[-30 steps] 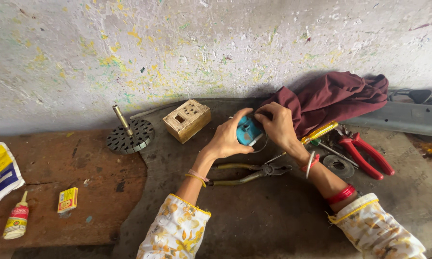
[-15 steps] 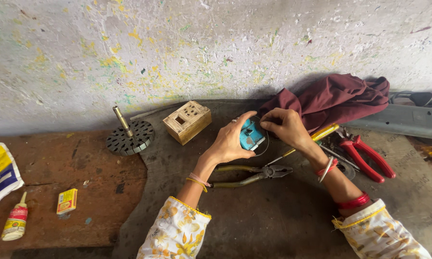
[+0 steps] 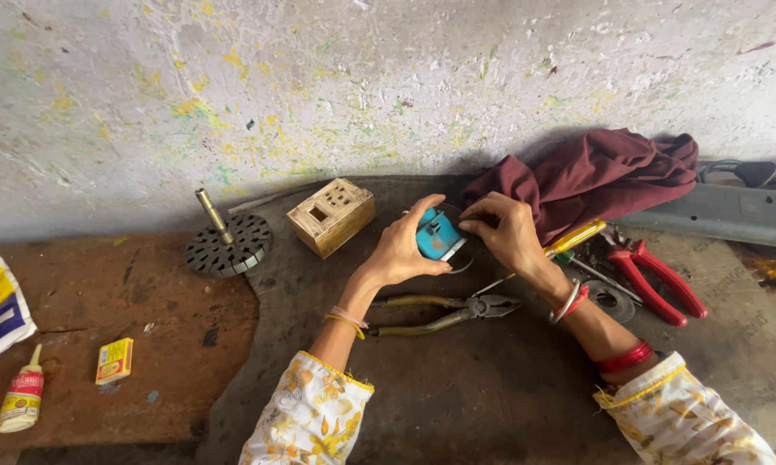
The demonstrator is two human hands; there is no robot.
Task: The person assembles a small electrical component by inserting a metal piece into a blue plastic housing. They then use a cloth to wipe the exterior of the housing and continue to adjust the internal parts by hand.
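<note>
Both forearms reach in from the near edge of the workbench (image 3: 457,405), wrists bent inward toward each other. The left hand (image 3: 401,250) cups a small blue part (image 3: 437,235) from below, fingers curled around it. The right hand (image 3: 504,231) meets it from the other side, fingertips pinching at its edge. The part is held up near the back edge, above the pliers (image 3: 444,312) lying flat beneath the wrists.
</note>
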